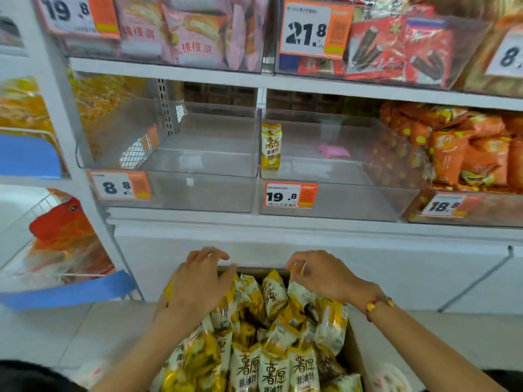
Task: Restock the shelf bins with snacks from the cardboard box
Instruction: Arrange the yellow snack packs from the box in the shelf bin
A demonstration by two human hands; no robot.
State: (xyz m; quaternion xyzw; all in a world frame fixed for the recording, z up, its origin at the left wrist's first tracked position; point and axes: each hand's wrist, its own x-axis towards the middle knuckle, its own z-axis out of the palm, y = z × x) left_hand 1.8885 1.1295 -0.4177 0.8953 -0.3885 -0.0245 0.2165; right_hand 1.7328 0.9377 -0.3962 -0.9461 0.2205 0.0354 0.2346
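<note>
at the far left stood a white wire rack [34, 210] with blue edge strips, holding orange and red packets. next to it, on the middle shelf, sat a clear plastic bin [169, 154] with an orange-and-white price tag reading 8.8 [120, 185]; it held only one small orange-and-white packet [141, 148] leaning against its left wall. the neighbouring clear plastic bin [334, 176], tagged 19.8 [291, 195], held a single yellow-and-white snack pack [271, 145] standing upright in its front left corner and a small pink item [334, 151] lying further back. to the right lay a bin heaped with orange snack bags [469, 154]. above, the upper shelf carried pink-wrapped pies [195, 32] and red wafer-roll packs [402, 49]. below the shelf, the brown cardboard box [355, 352] sat on the pale floor, packed full of yellow-and-white snack packs [277, 349]. the left hand [198, 284] rested on the packs at the box's far left, fingers curled loosely over them; whether it actually gripped one could not be told. the right hand [322, 273], with a red-and-gold bracelet [377, 305] at its wrist, pinched the top edge of a pack at the far right of the box.
</note>
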